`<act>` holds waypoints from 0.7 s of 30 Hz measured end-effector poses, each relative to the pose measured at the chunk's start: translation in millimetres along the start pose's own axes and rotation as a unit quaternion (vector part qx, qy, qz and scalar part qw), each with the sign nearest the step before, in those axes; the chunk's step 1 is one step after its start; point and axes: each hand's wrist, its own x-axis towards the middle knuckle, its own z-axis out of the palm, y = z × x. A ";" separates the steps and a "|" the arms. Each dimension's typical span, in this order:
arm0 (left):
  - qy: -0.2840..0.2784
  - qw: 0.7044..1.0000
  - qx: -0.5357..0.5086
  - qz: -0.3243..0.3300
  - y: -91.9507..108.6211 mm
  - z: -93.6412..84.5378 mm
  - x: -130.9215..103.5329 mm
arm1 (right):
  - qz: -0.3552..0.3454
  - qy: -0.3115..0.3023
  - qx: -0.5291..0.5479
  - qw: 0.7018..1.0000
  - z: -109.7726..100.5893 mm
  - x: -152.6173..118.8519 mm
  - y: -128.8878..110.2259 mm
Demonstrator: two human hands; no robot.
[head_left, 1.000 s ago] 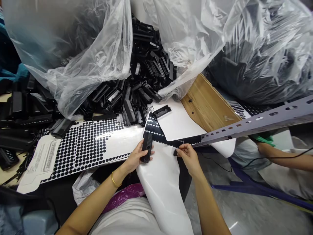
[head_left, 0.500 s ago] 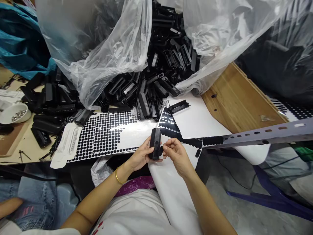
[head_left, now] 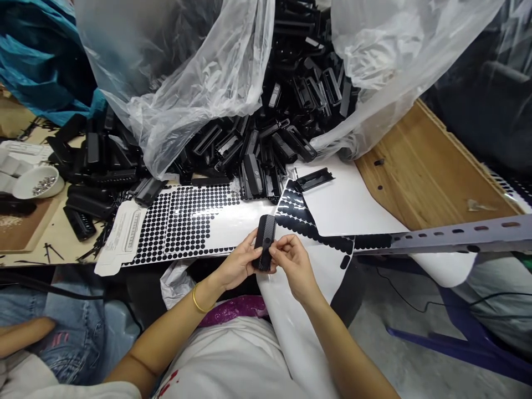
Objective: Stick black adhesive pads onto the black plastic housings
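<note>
My left hand (head_left: 243, 260) is closed around a long black plastic casing (head_left: 265, 235) with a carbon-fibre-like texture and a round mark on its face. The casing stands nearly upright, facing me. Fingertips of my right hand (head_left: 293, 263) are pinched against its right edge, on a small round black sticker that they now mostly hide. Behind the casing lies a white sheet of round black stickers (head_left: 187, 221), part of its backing bare. Another sticker sheet (head_left: 291, 208), curled, reaches down toward my lap.
Black casings (head_left: 253, 174) are heaped behind, between clear plastic bags (head_left: 199, 100). One casing (head_left: 315, 179) lies apart on white backing. At left are a white bowl of small metal parts (head_left: 39, 183) and a white cardboard piece (head_left: 120, 238). A perforated metal rail (head_left: 457, 233) borders the right.
My right hand has moved left, bringing its pinched fingertips and the sticker from beside the casing onto its edge. My left hand keeps holding the casing. The view has shifted slightly.
</note>
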 end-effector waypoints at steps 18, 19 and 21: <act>-0.005 0.999 0.033 -0.005 5.5 1.7 -5.0 | -0.031 -0.009 -0.030 0.999 0.0 0.8 5.3; -0.011 0.999 0.039 -0.002 5.9 1.7 -5.2 | -0.032 -0.009 -0.032 0.999 -0.2 1.1 4.8; -0.023 0.998 0.050 0.005 6.0 1.6 -5.5 | -0.033 -0.011 -0.037 0.999 -0.5 1.6 4.1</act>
